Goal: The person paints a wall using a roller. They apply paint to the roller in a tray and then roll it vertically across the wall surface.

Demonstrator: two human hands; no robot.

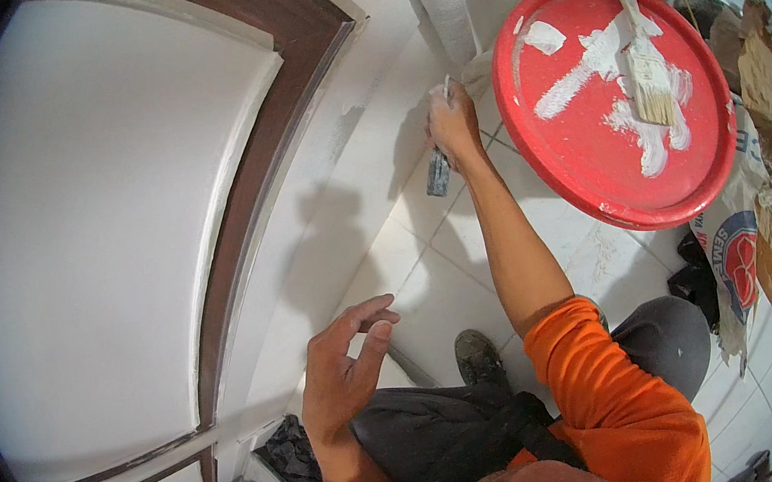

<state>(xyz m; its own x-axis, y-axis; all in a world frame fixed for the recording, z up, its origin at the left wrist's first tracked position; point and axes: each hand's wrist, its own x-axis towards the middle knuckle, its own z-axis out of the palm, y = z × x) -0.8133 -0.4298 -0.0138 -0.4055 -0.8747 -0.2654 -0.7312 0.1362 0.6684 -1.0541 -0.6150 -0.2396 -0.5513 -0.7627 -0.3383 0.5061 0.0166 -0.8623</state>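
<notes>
My right hand (455, 120) reaches low by the wall, closed around a small hand tool (437, 173). A grey, paint-stained end of the tool sticks out below my fist, and a pale tip shows above; the rest is hidden by my fingers. My left hand (350, 361) hovers in front of my knee, holding nothing, with thumb and fingers apart. Right of my right hand is a round red lid (570, 153) smeared with white paint (566, 92). A paintbrush (647, 75) with whitened bristles lies across it. Beyond my fist, a white paint roller (442, 10) leans near the wall.
A white window or door panel (99, 204) in a dark brown frame (255, 120) fills the left side. White floor tiles (445, 255) lie beneath. Printed sacks (738, 255) and torn brown paper (770, 100) are at right. A box with black plastic (286, 455) stands lower left.
</notes>
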